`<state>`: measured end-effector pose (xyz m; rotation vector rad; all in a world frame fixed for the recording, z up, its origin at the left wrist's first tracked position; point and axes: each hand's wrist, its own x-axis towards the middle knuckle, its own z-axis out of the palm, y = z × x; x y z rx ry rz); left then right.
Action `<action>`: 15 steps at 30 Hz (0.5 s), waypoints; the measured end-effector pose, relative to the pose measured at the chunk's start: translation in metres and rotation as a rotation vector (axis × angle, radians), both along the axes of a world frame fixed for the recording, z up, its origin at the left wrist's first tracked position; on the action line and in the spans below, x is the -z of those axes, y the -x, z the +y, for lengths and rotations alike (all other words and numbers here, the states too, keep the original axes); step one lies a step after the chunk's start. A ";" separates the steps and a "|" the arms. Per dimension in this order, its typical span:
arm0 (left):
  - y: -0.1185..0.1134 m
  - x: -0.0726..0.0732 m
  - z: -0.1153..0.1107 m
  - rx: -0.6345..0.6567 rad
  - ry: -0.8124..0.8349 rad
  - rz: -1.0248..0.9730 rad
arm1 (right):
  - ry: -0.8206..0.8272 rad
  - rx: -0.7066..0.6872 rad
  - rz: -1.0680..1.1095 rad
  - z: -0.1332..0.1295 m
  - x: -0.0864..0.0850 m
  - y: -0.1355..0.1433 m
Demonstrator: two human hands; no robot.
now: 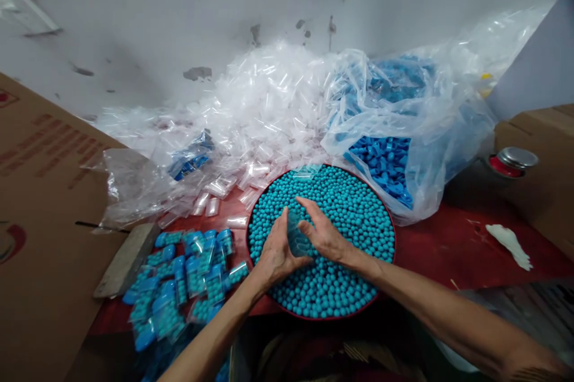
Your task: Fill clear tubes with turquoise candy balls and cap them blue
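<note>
A round red tray [393,244] is filled with small turquoise balls [345,202]. Over its left half, my left hand [278,250] and my right hand [326,237] face each other, cupped around a group of transparent plastic containers [298,237]. My left thumb reaches under the group on the near side, while my right fingers press from the right and far side. How many containers are between the palms is hard to make out. One more transparent container [305,171] lies on the balls at the tray's far rim.
Filled containers with blue caps [197,274] lie left of the tray. Behind it rises a heap of transparent containers [273,107]. A plastic bag [430,155] holds blue caps [385,161]. Cardboard boxes [45,191] flank the red table [430,250]; a lidded jar [515,159] stands right.
</note>
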<state>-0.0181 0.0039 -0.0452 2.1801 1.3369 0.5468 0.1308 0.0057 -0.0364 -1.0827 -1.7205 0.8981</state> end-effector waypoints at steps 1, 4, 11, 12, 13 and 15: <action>-0.001 -0.001 0.000 0.015 -0.003 -0.004 | 0.011 -0.042 -0.006 0.002 0.004 0.007; -0.006 -0.005 0.000 0.030 -0.020 0.055 | 0.041 -0.100 -0.025 0.005 0.014 0.021; -0.002 0.000 -0.002 0.001 0.002 0.067 | 0.354 -0.088 0.408 0.013 0.009 0.001; -0.002 0.000 -0.002 -0.002 0.013 0.050 | 0.403 -0.065 0.472 0.015 0.008 0.000; -0.001 -0.001 -0.002 -0.006 0.027 0.035 | 0.441 -0.044 0.523 0.017 0.008 0.000; -0.001 -0.003 -0.002 -0.014 0.056 0.014 | 0.473 -0.012 0.582 0.019 0.009 0.004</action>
